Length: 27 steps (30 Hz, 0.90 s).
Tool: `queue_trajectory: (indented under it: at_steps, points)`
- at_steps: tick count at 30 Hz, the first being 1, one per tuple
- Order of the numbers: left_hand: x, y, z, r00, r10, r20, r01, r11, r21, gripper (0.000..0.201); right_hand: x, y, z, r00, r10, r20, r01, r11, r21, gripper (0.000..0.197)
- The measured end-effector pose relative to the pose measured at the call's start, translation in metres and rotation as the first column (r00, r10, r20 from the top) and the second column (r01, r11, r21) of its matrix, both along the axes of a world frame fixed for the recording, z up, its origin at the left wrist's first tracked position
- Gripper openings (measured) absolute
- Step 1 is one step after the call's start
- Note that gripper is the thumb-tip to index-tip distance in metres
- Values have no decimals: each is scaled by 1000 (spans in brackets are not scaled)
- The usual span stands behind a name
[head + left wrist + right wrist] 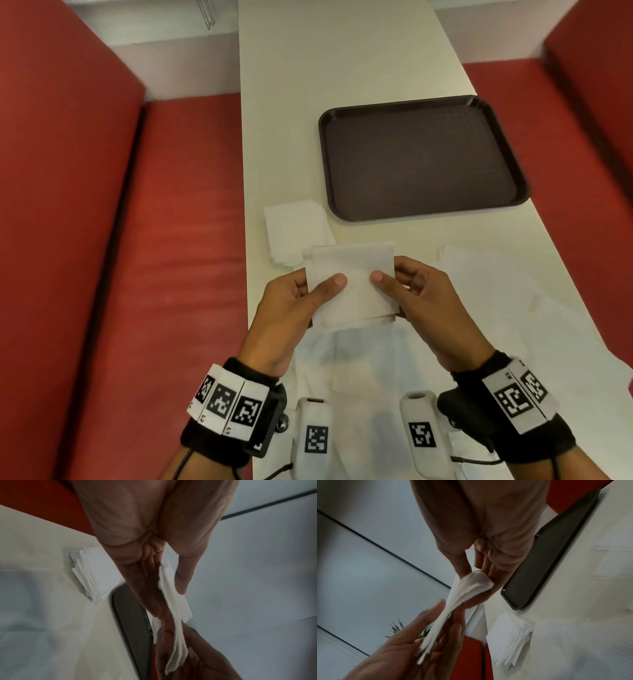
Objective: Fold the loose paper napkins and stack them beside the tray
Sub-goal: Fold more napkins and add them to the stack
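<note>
A folded white napkin [352, 281] is held up above the table between both hands. My left hand [301, 294] pinches its left edge, thumb on top. My right hand [411, 291] pinches its right edge the same way. From the wrist views the napkin [173, 616] [462, 596] shows edge-on, several layers thick, between thumbs and fingers. A stack of folded napkins [296, 231] [92, 573] [510, 638] lies on the table just left of the dark brown tray [421, 157] [130, 622] [547, 563]. Loose unfolded napkins [363, 370] lie under my hands.
The cream table [329, 68] is narrow, with red bench seats [154, 240] on both sides. More loose white napkins [479, 270] spread over the near right of the table. The tray holds nothing.
</note>
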<state>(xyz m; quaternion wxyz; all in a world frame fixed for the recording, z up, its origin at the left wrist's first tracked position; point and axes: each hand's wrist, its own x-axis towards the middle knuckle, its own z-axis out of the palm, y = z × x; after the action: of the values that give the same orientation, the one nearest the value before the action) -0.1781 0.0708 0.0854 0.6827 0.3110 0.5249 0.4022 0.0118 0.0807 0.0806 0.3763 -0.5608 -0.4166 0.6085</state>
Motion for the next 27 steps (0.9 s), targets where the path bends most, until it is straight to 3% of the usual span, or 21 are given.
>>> queue_trajectory:
  at_steps: [8, 11, 14, 17, 19, 21, 24, 26, 27]
  points:
    - [-2, 10, -4, 983, 2, -183, 0, 1000, 12, 23, -7, 9, -10, 997, 21, 80, -22, 1000, 11, 22]
    - [-16, 30, -10, 960, 72, -270, -63, 997, 42, 19, -5, 13, -15, 998, -16, 67, 18, 1000, -24, 17]
    - [-39, 69, -28, 904, 139, -404, -116, 990, 79, 21, 7, 12, -21, 996, -51, 71, 54, 997, -50, 17]
    - [-59, 109, -48, 820, 81, -567, -39, 996, 86, 20, 29, 5, -28, 986, -103, 130, 111, 992, -60, 14]
    - [-66, 129, -60, 691, 4, -722, 63, 996, 66, 31, 43, -2, -33, 975, -130, 178, 144, 987, -69, 12]
    - [-65, 140, -70, 497, -68, -865, 153, 988, 11, 42, 57, -11, -38, 961, -150, 230, 171, 983, -73, 11]
    - [-56, 141, -78, 226, -123, -966, 150, 984, -91, 48, 77, -28, -43, 941, -179, 287, 209, 975, -76, 9]
    - [-50, 133, -77, 110, -92, -990, 106, 991, -81, 59, 89, -38, -42, 927, -188, 324, 222, 972, -71, 9]
    - [-48, 128, -73, 92, -50, -995, 79, 996, -42, 64, 95, -43, -40, 918, -194, 345, 230, 971, -66, 8]
